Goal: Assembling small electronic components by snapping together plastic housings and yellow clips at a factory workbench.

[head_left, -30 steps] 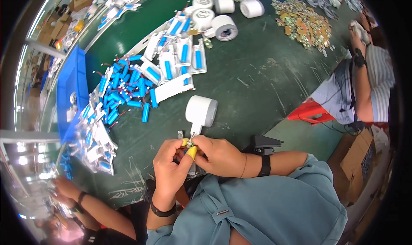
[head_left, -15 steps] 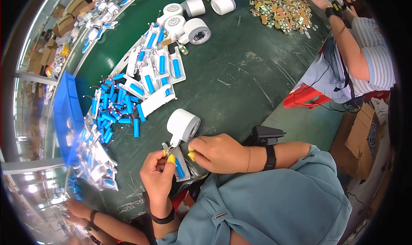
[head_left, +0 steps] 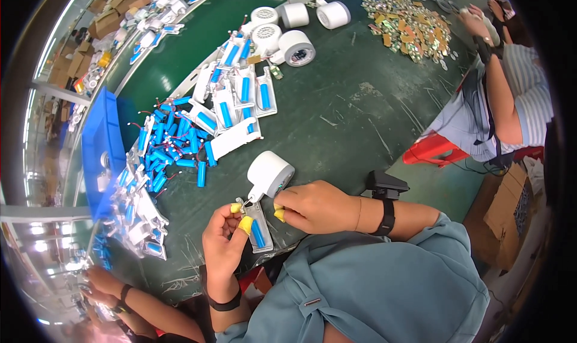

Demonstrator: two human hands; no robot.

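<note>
My left hand (head_left: pixel 223 244) is at the top end of a white handle shell (head_left: pixel 265 244) with a blue cylindrical battery (head_left: pixel 258 233) in it. Its fingers are curled, with yellow covers on thumb and forefinger; anything between them is too small to make out. My right hand (head_left: pixel 318 208), also with yellow finger covers, is closed in a pinch beside the rim of a white round housing (head_left: pixel 264 167). Whatever the pinch holds is hidden. The housing lies tilted on the dark green table, its short neck meeting the shell's upper end near my left fingertips.
Loose blue batteries (head_left: pixel 201 174) with thin wires lie left, beside white shells (head_left: pixel 225 114) with batteries. Round white housings (head_left: pixel 299 47) stand beyond. A blue bin (head_left: pixel 99 132) is at left, small circuit boards (head_left: pixel 412 27) at far right. Co-workers' arms (head_left: pixel 502 90) show on both sides.
The whole view has shifted slightly, so the table's contents sit farther right. My left thumb and forefinger have moved slightly apart. My right hand stays pinched beside the housing.
</note>
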